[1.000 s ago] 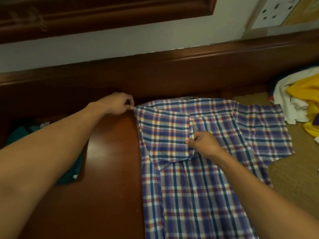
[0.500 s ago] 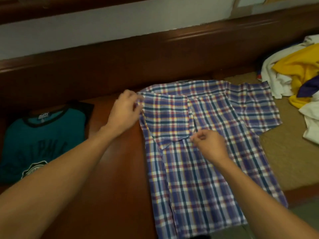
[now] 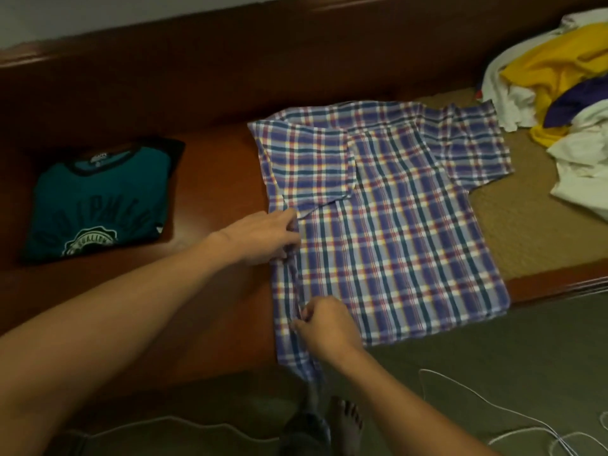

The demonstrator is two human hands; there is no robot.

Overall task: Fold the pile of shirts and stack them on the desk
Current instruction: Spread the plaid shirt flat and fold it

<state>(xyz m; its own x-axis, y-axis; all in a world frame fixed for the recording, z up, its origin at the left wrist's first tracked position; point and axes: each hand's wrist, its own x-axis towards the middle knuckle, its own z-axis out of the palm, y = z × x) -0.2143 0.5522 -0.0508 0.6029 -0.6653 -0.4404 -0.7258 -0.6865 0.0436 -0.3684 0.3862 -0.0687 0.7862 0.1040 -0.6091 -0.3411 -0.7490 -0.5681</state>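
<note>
A blue, red and white plaid shirt [image 3: 394,225] lies spread flat on the dark wooden desk [image 3: 214,192], its left sleeve folded inward over the body. My left hand [image 3: 263,238] grips the shirt's left edge just below the folded sleeve. My right hand [image 3: 325,324] pinches the same left edge lower down, near the hem. A folded teal T-shirt [image 3: 98,199] with white print lies on the desk to the left. A pile of unfolded shirts [image 3: 559,93], yellow, white and purple, sits at the far right.
The shirt's right half lies on a tan mat [image 3: 526,225] set in the desk. The desk's raised wooden back [image 3: 230,77] runs behind everything. White cords [image 3: 493,406] trail over the floor below, and a bare foot [image 3: 345,422] shows near the desk's front edge.
Both hands have moved down from the folded sleeve and shoulder to the shirt's left edge. The view has tilted down, bringing the teal T-shirt and the floor into sight.
</note>
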